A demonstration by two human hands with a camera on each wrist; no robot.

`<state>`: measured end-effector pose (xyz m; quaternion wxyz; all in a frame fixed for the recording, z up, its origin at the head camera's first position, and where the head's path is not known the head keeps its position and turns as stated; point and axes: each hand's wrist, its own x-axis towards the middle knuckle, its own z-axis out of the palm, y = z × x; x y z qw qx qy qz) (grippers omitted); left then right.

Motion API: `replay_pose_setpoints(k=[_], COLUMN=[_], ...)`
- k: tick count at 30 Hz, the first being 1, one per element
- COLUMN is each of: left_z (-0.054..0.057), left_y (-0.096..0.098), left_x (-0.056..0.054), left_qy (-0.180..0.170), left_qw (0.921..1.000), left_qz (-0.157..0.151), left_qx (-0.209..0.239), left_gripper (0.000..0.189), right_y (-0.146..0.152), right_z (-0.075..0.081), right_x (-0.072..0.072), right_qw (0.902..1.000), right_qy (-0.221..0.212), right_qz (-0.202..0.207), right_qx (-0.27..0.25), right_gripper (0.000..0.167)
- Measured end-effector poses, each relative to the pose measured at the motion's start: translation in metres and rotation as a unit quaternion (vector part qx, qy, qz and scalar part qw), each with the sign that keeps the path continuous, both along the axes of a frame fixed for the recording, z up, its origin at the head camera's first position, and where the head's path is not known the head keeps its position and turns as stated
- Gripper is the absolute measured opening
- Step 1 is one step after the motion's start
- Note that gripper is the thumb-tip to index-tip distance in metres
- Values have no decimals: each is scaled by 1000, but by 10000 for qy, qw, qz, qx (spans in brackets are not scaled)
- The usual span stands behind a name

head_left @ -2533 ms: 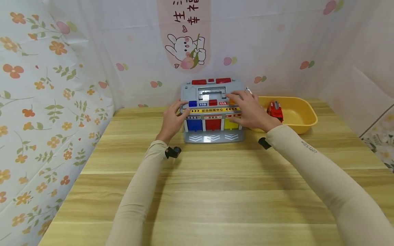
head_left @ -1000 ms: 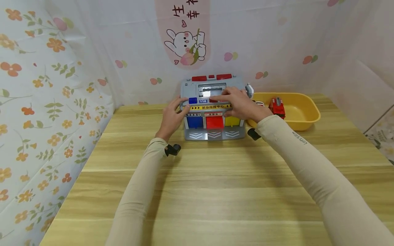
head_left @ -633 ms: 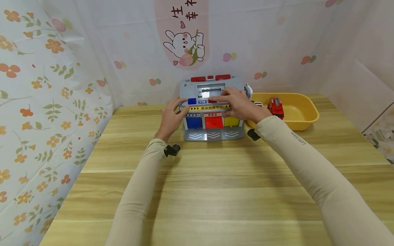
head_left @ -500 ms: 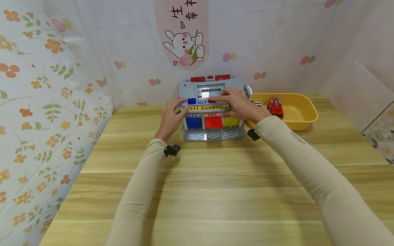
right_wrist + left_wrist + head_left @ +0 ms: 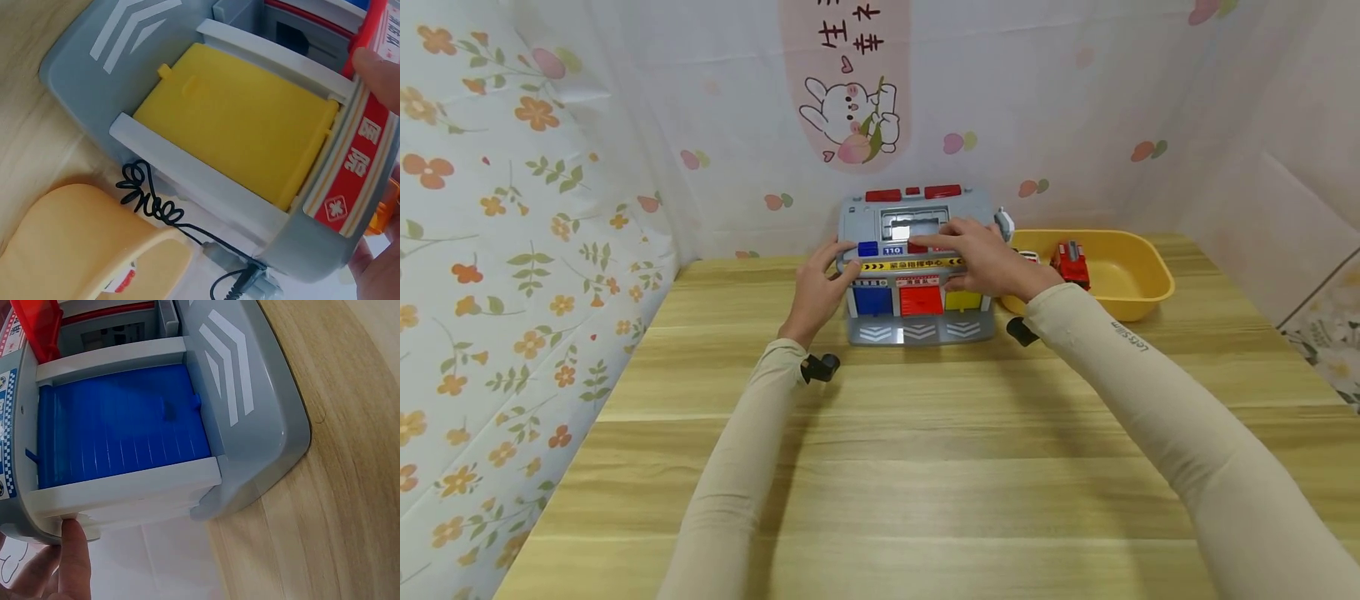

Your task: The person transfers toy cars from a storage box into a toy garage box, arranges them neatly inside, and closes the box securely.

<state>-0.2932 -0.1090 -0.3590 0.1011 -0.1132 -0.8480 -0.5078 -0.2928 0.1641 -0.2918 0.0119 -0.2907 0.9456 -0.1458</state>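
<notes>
A grey toy garage (image 5: 919,333) stands at the table's back, with blue (image 5: 125,425), red (image 5: 921,300) and yellow (image 5: 240,119) doors. Both wrist views show the red door swung outward and up, with its bay uncovered; the blue and yellow doors cover theirs. My left hand (image 5: 815,292) grips the garage's left end, thumb at the front edge and index finger beside the blue button (image 5: 868,248). My right hand (image 5: 988,260) grips the front roof edge, index finger on the red button (image 5: 916,247), thumb below the yellow strip. It hides the roof's right part.
A yellow basin (image 5: 1123,312) stands right of the garage, with a red toy truck (image 5: 1070,265) and a white toy vehicle (image 5: 1028,256) in it. A coiled black cord (image 5: 147,197) hangs at the garage's right side. Patterned cloth hangs behind the table.
My right hand has moved left along the roof, from the orange button to the red one. The red door has swung open. My left hand stays at the left end.
</notes>
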Motion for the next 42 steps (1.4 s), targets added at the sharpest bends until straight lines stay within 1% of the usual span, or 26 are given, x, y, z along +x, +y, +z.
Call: replay_pose_setpoints(k=[5, 9, 16, 20, 23, 26, 28, 31, 35, 39, 42], left_z=[-1, 0, 3, 5, 5, 6, 7, 8, 7, 7, 5], left_y=[0, 0, -1, -1, -2, -3, -3, -4, -4, -5, -6], left_x=[1, 1, 0, 1, 1, 1, 1, -1, -3, -3, -3], left_qy=[25, 33, -14, -31, -44, -63, -85, -111, -144, -138, -132], left_qw=[10000, 10000, 9999, 9999, 9999, 9998, 9998, 9998, 9997, 9997, 9997], left_qz=[50, 62, 131, 113, 115, 103, 65, -16, -68, -89, -114], left_qx=[71, 43, -17, -1, -42, -129, -162, -166, -160, -186, -159], left_gripper=[42, 43, 43, 43, 43, 43, 43, 43, 44, 44, 43], right_y=[7, 18, 38, 50, 60, 72, 81, 94, 112, 128, 138], right_z=[4, 7, 12, 15, 14, 9, 6, -3, -17, -33, -43], right_x=[-1, 0, 2, 4, 3, 1, 1, 1, 0, -4, -8], right_qw=[9998, 9985, 9961, 9947, 9934, 9917, 9903, 9885, 9846, 9777, 9709], right_qy=[-136, -177, 65, 196, 302, 359, 288, 125, -77, -241, -440], right_qz=[16, -173, -428, -500, -544, -711, -909, -1264, -1678, -2060, -2333], right_qx=[-164, -479, -769, -882, -962, -1013, -1007, -824, -480, -323, -312], right_gripper=[83, 82, 72, 69, 68, 65, 63, 61, 61, 60, 59])
